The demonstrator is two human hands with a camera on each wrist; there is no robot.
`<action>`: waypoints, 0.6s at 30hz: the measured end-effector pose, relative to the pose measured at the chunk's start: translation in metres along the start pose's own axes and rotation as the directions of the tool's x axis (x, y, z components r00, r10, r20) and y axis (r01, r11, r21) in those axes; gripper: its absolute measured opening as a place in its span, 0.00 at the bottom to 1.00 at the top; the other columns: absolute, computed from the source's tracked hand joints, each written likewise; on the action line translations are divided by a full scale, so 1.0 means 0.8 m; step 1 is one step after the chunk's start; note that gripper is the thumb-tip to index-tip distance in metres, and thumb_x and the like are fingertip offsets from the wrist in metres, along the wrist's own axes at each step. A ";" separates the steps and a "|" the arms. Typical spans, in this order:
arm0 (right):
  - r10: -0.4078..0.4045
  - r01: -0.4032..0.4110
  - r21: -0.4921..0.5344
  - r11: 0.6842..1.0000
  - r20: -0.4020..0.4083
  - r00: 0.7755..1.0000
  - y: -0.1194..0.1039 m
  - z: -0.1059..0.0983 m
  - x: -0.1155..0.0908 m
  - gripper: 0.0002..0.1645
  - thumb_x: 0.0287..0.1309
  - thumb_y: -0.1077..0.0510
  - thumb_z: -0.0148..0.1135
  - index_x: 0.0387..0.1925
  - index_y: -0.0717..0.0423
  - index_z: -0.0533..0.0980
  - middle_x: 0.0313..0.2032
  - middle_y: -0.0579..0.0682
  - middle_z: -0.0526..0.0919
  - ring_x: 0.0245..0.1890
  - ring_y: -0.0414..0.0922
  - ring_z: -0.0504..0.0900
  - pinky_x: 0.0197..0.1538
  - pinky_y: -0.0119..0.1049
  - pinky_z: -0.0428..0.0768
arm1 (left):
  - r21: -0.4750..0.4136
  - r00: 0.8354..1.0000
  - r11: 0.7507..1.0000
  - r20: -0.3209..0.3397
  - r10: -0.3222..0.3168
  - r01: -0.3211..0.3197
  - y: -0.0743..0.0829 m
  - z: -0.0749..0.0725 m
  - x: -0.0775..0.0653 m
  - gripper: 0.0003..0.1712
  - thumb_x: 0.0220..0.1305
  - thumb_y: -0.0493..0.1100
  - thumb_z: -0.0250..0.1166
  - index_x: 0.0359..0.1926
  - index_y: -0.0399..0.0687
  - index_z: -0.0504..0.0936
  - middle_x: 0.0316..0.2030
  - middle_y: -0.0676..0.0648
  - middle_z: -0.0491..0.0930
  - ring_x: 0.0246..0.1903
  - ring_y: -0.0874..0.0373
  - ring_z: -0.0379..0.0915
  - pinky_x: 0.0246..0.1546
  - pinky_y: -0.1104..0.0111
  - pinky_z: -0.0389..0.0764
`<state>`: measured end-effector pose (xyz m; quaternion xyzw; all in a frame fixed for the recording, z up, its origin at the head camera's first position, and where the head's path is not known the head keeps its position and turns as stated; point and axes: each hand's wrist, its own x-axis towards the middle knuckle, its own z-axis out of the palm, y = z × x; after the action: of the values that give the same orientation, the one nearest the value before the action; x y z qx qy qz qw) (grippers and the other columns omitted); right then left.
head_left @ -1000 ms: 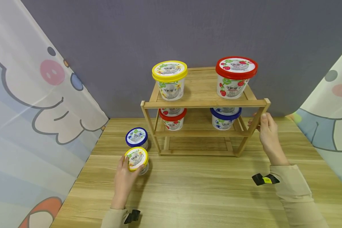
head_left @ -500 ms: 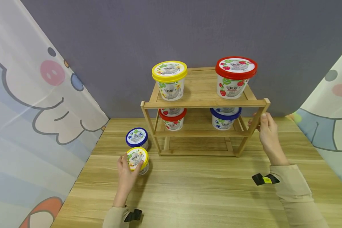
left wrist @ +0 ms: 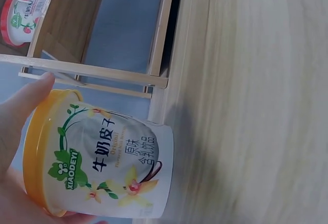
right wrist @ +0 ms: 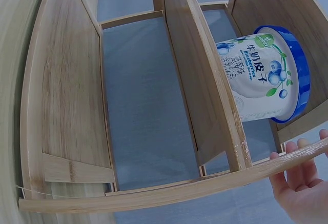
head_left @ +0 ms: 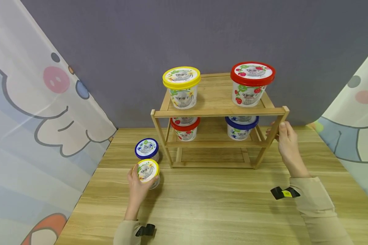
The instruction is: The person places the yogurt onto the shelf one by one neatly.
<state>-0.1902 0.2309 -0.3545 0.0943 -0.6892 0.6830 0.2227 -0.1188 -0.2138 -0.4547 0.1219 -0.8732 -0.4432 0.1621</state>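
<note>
My left hand (head_left: 138, 185) grips the yellow lid of a vanilla tub (head_left: 147, 170) left of the rack, thumb on one side and fingers on the other. In the left wrist view the tub's printed side (left wrist: 110, 157) faces the camera, its base close over the table. Right behind it stands a blue-lidded blueberry tub (head_left: 146, 148). At the right front post of the wooden rack (head_left: 217, 112), my right hand (head_left: 287, 143) holds the upright, fingers curled behind it. Another blueberry tub (right wrist: 261, 75) sits on the middle shelf beside that hand.
On the top shelf stand a yellow-lidded tub (head_left: 182, 88) and a red-lidded strawberry tub (head_left: 251, 85). A second strawberry tub (head_left: 185, 129) is on the middle shelf's left. A grey wall (head_left: 125, 68) rises behind, with printed curtains (head_left: 27, 112) on both sides.
My left hand has shifted slightly to the right around the yellow lid, while the tub has barely moved. The right hand keeps its hold on the post.
</note>
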 end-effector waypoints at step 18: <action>-0.001 0.001 0.000 1.000 0.004 1.000 -0.002 0.001 -0.001 0.16 0.66 0.51 0.35 0.38 0.52 0.71 0.31 0.47 0.75 0.32 0.35 0.77 0.39 0.21 0.71 | 0.064 0.999 0.997 0.010 -0.033 0.032 -0.002 0.001 -0.001 0.53 0.37 0.44 0.74 0.62 0.37 0.55 0.52 0.29 0.51 0.48 0.35 0.58 0.47 0.45 0.63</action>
<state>-0.1892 0.2302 -0.3534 0.0961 -0.6895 0.6829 0.2216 -0.1181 -0.2137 -0.4564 0.1387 -0.8856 -0.4185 0.1462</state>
